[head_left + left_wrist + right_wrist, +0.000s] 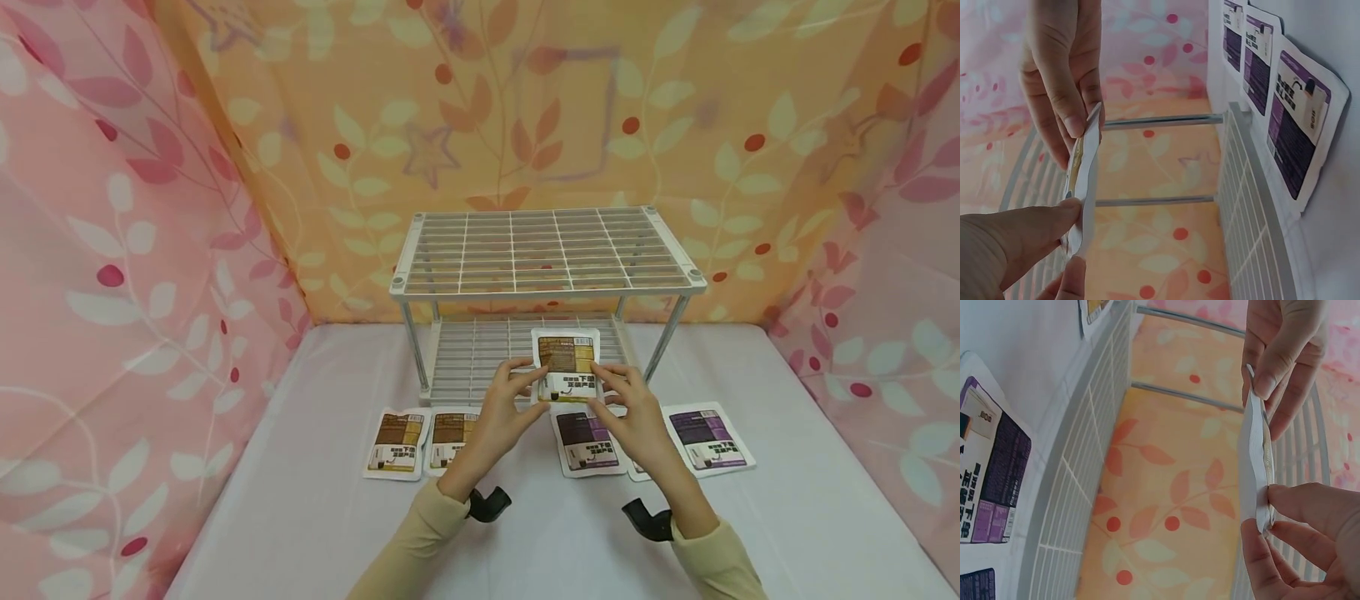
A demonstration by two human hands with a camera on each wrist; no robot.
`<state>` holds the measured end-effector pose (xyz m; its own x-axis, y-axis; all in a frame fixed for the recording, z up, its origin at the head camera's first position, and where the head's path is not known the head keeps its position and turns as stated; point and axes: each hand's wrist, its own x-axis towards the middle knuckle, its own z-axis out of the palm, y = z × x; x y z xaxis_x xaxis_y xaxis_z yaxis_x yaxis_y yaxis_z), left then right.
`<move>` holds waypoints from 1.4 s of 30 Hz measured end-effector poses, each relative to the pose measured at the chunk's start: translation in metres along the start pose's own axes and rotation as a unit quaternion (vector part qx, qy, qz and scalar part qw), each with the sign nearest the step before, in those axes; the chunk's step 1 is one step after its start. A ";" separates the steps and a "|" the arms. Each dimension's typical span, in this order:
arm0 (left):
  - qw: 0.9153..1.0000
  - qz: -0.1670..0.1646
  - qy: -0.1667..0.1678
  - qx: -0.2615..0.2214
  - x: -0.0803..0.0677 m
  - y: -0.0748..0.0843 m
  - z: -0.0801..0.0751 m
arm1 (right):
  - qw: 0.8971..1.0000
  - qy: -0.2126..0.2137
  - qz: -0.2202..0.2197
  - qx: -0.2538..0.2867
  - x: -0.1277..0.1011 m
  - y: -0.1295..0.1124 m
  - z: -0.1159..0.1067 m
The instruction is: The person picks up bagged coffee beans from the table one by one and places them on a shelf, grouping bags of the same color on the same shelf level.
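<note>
A flat white pouch with a brown and yellow label (567,354) is held up between both hands, in front of the rack's lower shelf. My left hand (506,412) pinches its left edge between thumb and fingers. On the opposite edge, my right hand (636,417) pinches it the same way. Both wrist views show the pouch (1085,181) nearly edge-on, thumbs on its labelled face and fingers behind. Below lie two brown-labelled pouches (396,443) on the left and three purple-labelled pouches (588,442) on the right, one partly hidden by the right arm.
A two-tier white wire rack (547,292) with grey metal legs stands at the back of the white-covered table (315,500). Patterned cloth (487,100) hangs behind and on both sides. Black curved pieces (489,505) are at the wrists.
</note>
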<state>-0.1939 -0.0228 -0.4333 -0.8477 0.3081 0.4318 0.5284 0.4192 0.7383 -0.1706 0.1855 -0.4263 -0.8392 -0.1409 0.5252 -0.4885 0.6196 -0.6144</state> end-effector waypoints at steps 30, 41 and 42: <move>0.993 0.117 0.023 0.027 0.020 0.052 0.001 | 0.992 0.115 -0.044 -0.039 -0.001 -0.023 -0.044; 0.987 0.150 0.038 0.050 0.023 0.064 0.001 | 0.988 0.132 -0.070 -0.037 0.001 -0.028 -0.055; 0.987 0.150 0.037 0.051 0.024 0.065 0.000 | 0.988 0.133 -0.075 -0.037 0.003 -0.028 -0.056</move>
<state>-0.1801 0.0121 -0.3745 -0.6520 0.3688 0.6624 0.7542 0.4047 0.5170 -0.1459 0.2113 -0.3747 -0.6612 -0.0337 0.7495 -0.5760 0.6629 -0.4783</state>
